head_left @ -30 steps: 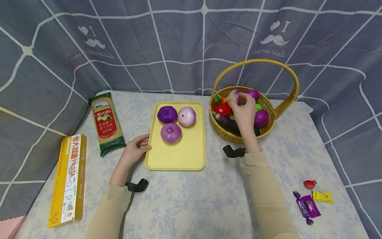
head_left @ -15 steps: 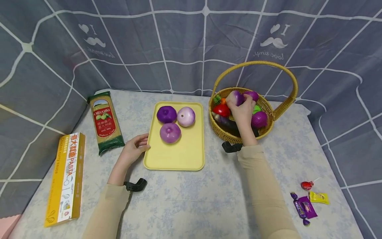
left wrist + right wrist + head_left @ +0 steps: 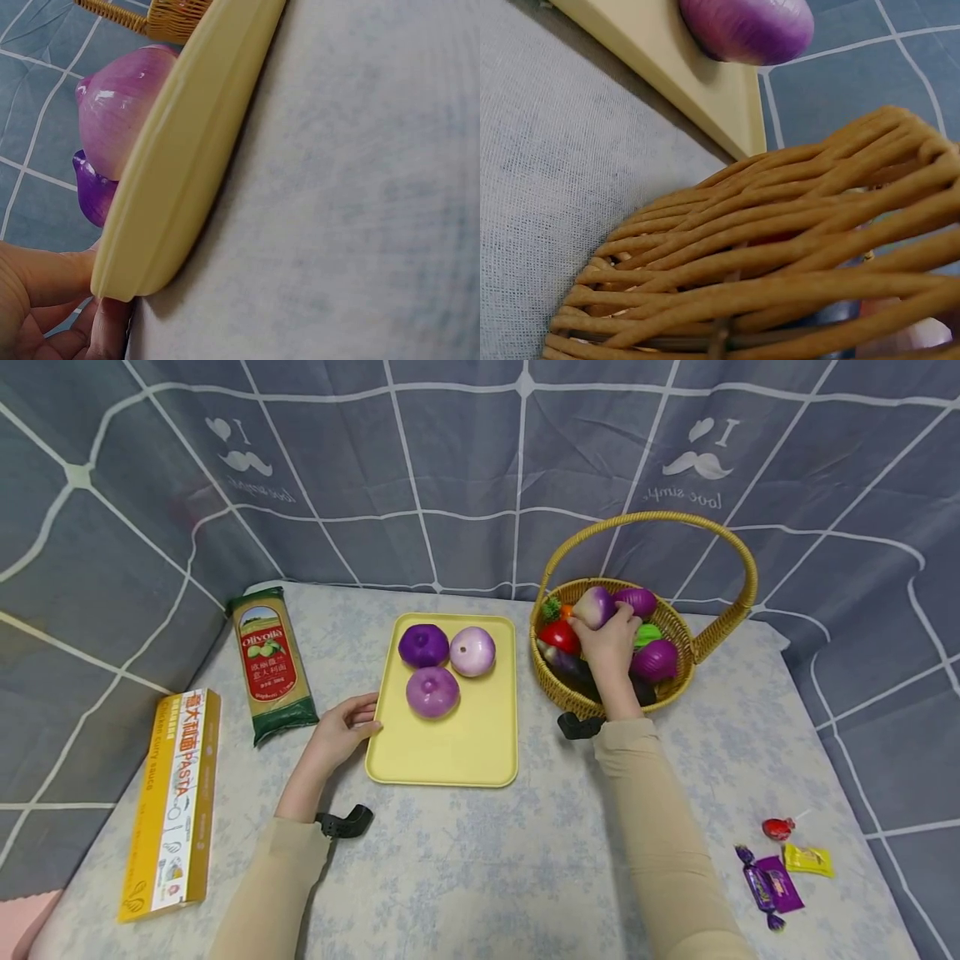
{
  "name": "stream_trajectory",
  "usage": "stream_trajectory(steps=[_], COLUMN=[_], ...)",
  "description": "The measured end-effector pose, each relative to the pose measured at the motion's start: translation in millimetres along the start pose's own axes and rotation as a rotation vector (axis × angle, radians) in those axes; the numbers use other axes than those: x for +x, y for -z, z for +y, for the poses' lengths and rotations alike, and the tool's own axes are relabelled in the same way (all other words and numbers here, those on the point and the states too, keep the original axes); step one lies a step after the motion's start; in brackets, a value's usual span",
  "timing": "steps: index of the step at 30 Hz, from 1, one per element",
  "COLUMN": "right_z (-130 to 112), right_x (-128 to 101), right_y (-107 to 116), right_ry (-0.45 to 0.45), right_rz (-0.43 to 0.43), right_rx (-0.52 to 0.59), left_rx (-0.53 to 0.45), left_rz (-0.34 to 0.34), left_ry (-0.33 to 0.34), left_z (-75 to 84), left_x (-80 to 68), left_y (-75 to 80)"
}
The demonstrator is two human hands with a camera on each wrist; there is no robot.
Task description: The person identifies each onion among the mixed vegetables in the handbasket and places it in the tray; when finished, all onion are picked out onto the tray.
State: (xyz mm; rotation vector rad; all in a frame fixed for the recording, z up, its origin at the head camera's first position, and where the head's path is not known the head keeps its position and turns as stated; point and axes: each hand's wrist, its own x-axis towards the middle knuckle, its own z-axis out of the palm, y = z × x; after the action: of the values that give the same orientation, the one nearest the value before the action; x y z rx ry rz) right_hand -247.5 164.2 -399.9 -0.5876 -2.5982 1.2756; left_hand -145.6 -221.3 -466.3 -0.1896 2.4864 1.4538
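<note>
My right hand (image 3: 609, 635) reaches into the wicker basket (image 3: 570, 696) and grips a pale purple-and-white onion (image 3: 596, 604) at its top. Around it in the basket lie a red pepper (image 3: 558, 635), two more purple onions (image 3: 655, 660), an eggplant and something green. A yellow tray (image 3: 450, 752) holds three purple onions (image 3: 431, 691). My left hand (image 3: 343, 732) rests at the tray's left edge, fingers touching its rim (image 3: 124, 277). In the right wrist view only the basket's woven wall (image 3: 780, 255) and a tray corner show.
A green Olivolla pasta bag (image 3: 270, 664) and a yellow pasta box (image 3: 172, 802) lie at the left. Wrapped candies (image 3: 780, 868) and a red lollipop (image 3: 778, 827) sit at the front right. A grey checked cloth backs the table.
The right hand has closed round the pale onion in the basket and shifted slightly. The left hand stays at the tray's edge.
</note>
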Motion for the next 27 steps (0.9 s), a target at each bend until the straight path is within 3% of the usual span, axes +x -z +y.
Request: stream_trajectory(steps=[12, 27], right_z=[5.0, -0.5], right_x=[0.3, -37.2], right_y=[-3.3, 25.0], right_ry=[0.015, 0.032], right_rz=[0.088, -0.007], right_rx=[0.083, 0.177], left_rx=[-0.006, -0.013], left_rz=[0.0, -0.012], left_ry=[-0.018, -0.031], left_z=[1.1, 1.2], left_x=[-1.7, -2.0], left_y=[-0.1, 1.4])
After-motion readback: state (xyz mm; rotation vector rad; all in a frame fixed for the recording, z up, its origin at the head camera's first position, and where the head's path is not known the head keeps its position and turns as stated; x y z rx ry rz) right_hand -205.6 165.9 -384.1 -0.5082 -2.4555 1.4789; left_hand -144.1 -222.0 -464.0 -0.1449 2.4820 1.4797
